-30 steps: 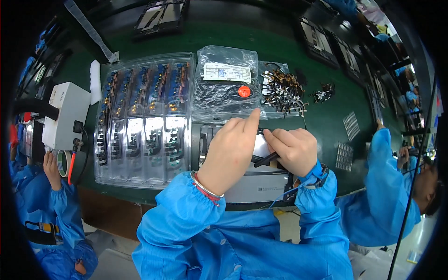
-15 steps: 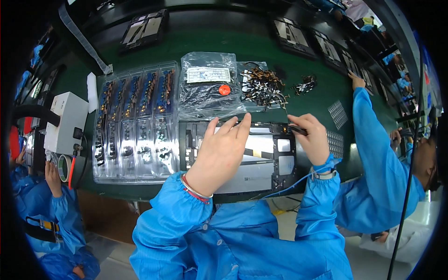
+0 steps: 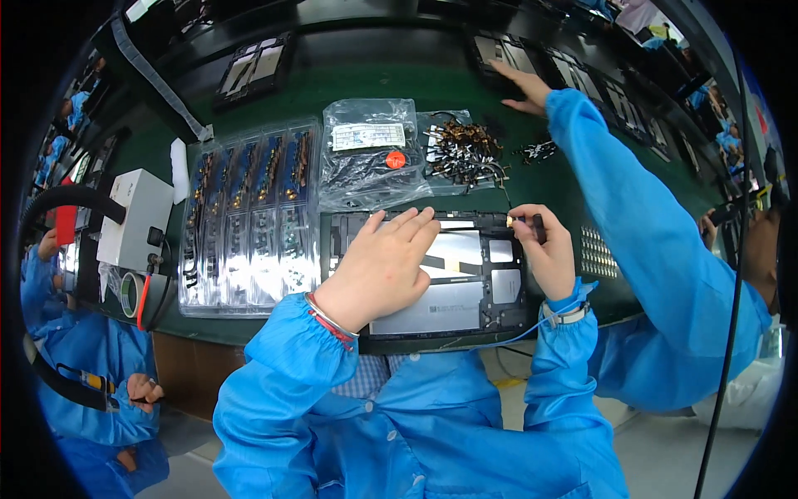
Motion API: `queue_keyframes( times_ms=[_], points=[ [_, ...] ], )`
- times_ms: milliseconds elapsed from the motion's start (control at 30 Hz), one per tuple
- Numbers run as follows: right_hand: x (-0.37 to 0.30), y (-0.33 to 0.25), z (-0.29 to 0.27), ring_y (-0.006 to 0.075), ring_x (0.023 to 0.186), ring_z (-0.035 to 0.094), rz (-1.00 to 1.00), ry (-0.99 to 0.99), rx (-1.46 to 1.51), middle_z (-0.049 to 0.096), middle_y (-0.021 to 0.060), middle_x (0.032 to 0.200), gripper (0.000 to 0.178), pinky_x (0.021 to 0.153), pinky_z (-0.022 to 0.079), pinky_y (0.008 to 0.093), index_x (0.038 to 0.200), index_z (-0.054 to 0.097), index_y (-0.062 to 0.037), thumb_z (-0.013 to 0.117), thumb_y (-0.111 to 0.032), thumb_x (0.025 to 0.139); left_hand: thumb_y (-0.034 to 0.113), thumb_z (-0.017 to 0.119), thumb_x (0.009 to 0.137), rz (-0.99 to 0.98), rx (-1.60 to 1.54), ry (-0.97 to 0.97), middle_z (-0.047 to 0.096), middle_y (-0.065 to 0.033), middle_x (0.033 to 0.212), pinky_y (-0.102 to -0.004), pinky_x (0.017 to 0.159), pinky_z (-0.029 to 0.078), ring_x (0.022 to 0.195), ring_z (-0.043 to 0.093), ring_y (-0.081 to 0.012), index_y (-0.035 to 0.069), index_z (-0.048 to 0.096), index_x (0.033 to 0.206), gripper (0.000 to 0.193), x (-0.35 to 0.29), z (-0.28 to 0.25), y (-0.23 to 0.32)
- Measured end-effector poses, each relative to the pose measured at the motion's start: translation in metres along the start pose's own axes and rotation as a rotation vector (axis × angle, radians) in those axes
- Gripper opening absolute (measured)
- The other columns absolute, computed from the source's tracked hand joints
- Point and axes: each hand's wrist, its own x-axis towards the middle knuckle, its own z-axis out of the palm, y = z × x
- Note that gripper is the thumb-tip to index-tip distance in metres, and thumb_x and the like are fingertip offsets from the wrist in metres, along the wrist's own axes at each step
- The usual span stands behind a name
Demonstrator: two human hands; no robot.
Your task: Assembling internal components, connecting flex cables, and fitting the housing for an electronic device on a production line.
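A partly assembled tablet (image 3: 432,320) lies in front of me at the near bench edge, its silver battery and dark frame exposed. My left hand (image 3: 384,268) rests across its left half, palm down, fingers stretched out. At the tablet's upper right corner, my right hand (image 3: 544,258) is closed in a pinch on a slim dark tool (image 3: 539,228). By those fingertips shows a tiny gold-and-white piece (image 3: 510,222); whether it belongs to the tool or a part, I cannot tell. A blue cord with a band circles my right wrist.
Clear trays of circuit boards (image 3: 249,216) stand left, beside a white box (image 3: 133,216). Beyond the tablet lie a plastic bag (image 3: 366,179) and a heap of small flex cables (image 3: 465,154). A co-worker's arm (image 3: 615,175) reaches across the right toward another tablet (image 3: 507,54).
The co-worker's arm has swung left and farther over the bench. My left hand has shifted slightly left on the tablet. My right fingers have turned the dark tool more upright.
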Motion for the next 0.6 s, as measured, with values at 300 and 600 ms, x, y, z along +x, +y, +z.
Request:
queue_keyframes(
  times_ms=[300,600],
  points=[
    [-0.003,0.007,0.011,0.0254,0.066,0.058,-0.082,0.035,-0.328,0.055,0.0117,0.077,0.026,0.058,0.046,0.0304,0.097,0.061,-0.0034,0.061,0.002,0.072,0.009,0.05,0.069,0.009,0.12,-0.071,0.045,-0.0137,0.127,-0.0481,0.098,0.032,0.117,0.044,-0.0274,0.003,0.046,0.117,0.049,0.0,-0.008,0.001],
    [-0.007,0.008,0.006,0.0271,0.07,0.058,-0.085,0.081,-0.406,0.055,0.0102,0.079,0.03,0.059,0.046,0.033,0.098,0.061,-0.0047,0.063,0.002,0.068,0.018,0.058,0.069,0.058,0.249,-0.003,0.047,-0.0203,0.12,-0.0501,0.095,0.032,0.11,0.048,-0.0307,0.011,0.05,0.119,0.052,0.014,0.009,0.016]
  ],
)
